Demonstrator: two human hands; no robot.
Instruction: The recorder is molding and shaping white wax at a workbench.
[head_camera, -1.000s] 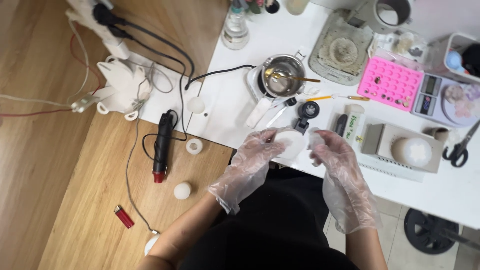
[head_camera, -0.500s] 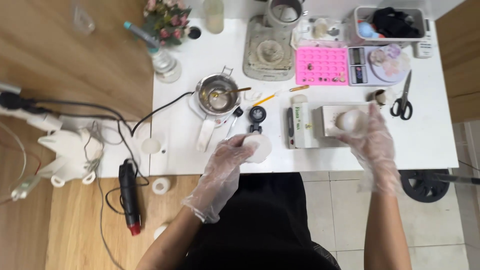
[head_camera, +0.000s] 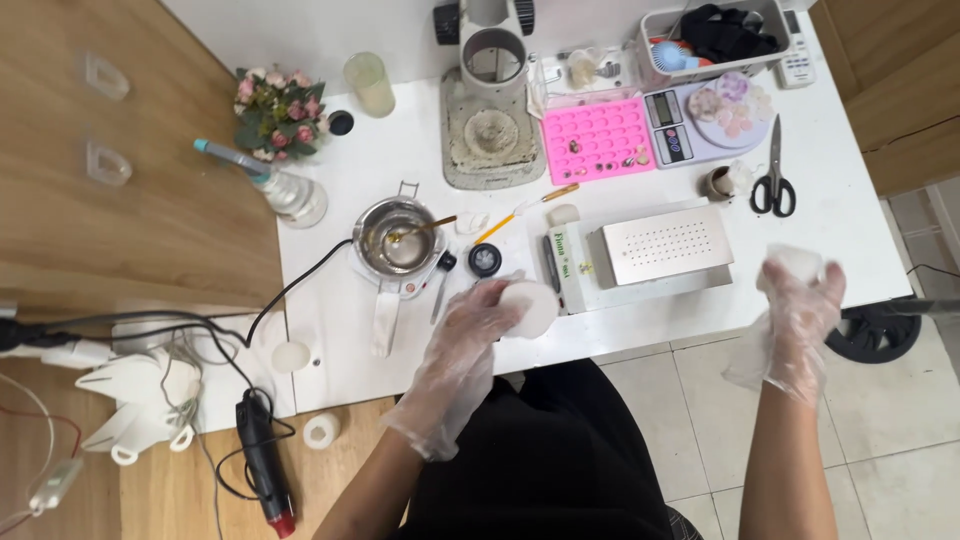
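A: What are the hands doing?

B: Both wear clear gloves. The left hand (head_camera: 470, 335) is closed around a round white block (head_camera: 530, 308) at the near edge of the table (head_camera: 860, 230). The right hand (head_camera: 800, 310) is out past the table's right corner, fingers curled around a smaller white piece (head_camera: 795, 264).

A: What sits around the block?

B: At its 1 o'clock, touching nothing I can see, a metal box with a perforated top (head_camera: 665, 247). At 10 o'clock, a small steel pot (head_camera: 395, 240) on a hotplate. At 12 o'clock, further back, a pink mould tray (head_camera: 598, 140). Scissors (head_camera: 773, 185) lie at the right hand's 12 o'clock.
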